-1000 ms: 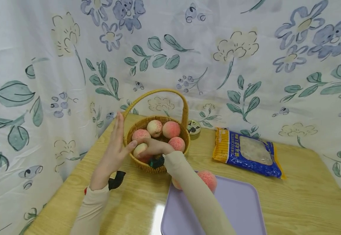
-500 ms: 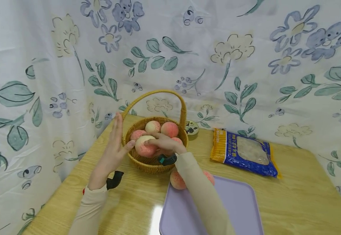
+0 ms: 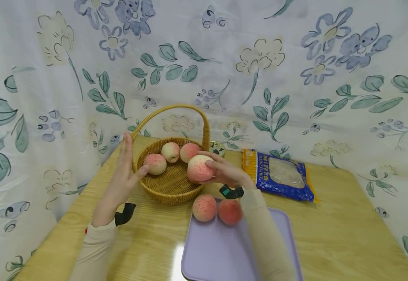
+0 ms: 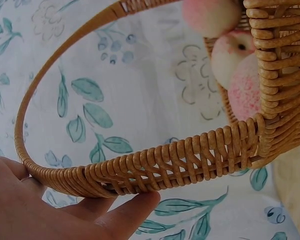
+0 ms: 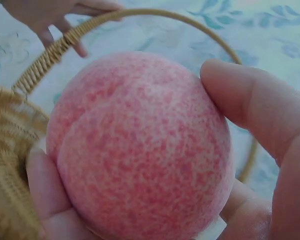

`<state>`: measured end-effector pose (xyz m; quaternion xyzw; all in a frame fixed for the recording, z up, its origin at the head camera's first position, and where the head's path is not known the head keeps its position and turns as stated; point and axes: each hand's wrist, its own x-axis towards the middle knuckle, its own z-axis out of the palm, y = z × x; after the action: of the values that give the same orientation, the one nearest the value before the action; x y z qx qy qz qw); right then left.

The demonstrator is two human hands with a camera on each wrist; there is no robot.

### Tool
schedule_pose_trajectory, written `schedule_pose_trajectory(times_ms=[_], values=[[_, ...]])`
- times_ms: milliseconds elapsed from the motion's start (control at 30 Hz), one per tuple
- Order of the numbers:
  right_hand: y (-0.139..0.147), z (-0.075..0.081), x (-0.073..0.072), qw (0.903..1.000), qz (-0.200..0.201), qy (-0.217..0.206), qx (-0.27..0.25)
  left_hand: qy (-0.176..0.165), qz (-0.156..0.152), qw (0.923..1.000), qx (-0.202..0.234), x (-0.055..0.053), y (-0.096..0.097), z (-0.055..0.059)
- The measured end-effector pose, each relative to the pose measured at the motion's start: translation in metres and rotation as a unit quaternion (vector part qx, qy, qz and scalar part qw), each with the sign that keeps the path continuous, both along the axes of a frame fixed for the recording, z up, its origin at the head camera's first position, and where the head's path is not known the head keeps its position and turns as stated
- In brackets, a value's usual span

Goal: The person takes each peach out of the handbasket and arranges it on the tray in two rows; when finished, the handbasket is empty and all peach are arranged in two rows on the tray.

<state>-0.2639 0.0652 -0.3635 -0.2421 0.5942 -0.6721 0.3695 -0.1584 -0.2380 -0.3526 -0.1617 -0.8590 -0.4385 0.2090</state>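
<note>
My right hand (image 3: 226, 171) grips a pink-and-cream peach (image 3: 199, 168) above the right rim of the wicker basket (image 3: 170, 200). In the right wrist view, the thumb and fingers wrap the sides of the peach (image 5: 145, 150). My left hand (image 3: 119, 179) stands upright at the basket's left side, fingers straight. The left wrist view shows those fingers against the woven handle (image 4: 165, 162). Three more peaches show inside the basket: one at left (image 3: 155, 164), one at the back (image 3: 170, 152) and one partly covered by the held peach (image 3: 189, 151).
A lilac tray (image 3: 218, 249) lies in front right of the basket, with two peaches, one (image 3: 204, 208) and another (image 3: 230, 212), at its far edge. Behind are a round tin (image 3: 216, 148) and a blue-and-yellow orecchiette bag (image 3: 279, 175). A floral curtain (image 3: 225, 78) backs the table.
My right hand has lifted the peach from the basket's front left and carried it right, to the right rim. The left hand keeps its place at the handle. The head view has turned slightly right.
</note>
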Motion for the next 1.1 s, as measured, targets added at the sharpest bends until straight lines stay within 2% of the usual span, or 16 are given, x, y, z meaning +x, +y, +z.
schedule_pose_trajectory(times_ms=[167, 300, 533, 667, 800, 967, 1100], values=[[0.042, -0.012, 0.003, 0.9993, -0.036, 0.006, 0.002, -0.005, 0.002, 1.0000, 0.000, 0.003, -0.004, 0.000], [0.076, -0.021, 0.008, 0.9966, -0.081, 0.007, 0.015, -0.002, -0.001, 1.0000, 0.005, 0.002, -0.004, -0.001], [0.131, -0.038, 0.036, 0.9878, -0.143, 0.016, 0.061, 0.002, -0.008, 1.0000, 0.002, -0.001, 0.001, -0.003], [0.154, -0.047, 0.055, 0.9855, -0.133, 0.023, 0.103, 0.009, -0.013, 0.9999, 0.001, -0.002, 0.002, -0.002], [0.169, -0.053, 0.067, 0.9817, -0.110, 0.029, 0.153, 0.015, -0.018, 0.9997, 0.003, -0.002, 0.001, -0.002], [0.171, -0.057, 0.070, 0.9726, -0.113, 0.023, 0.202, 0.023, -0.018, 0.9996, 0.003, -0.002, 0.000, -0.001], [0.171, -0.062, 0.068, 0.9697, -0.122, 0.013, 0.211, 0.026, -0.019, 0.9995, 0.004, -0.002, 0.001, -0.001]])
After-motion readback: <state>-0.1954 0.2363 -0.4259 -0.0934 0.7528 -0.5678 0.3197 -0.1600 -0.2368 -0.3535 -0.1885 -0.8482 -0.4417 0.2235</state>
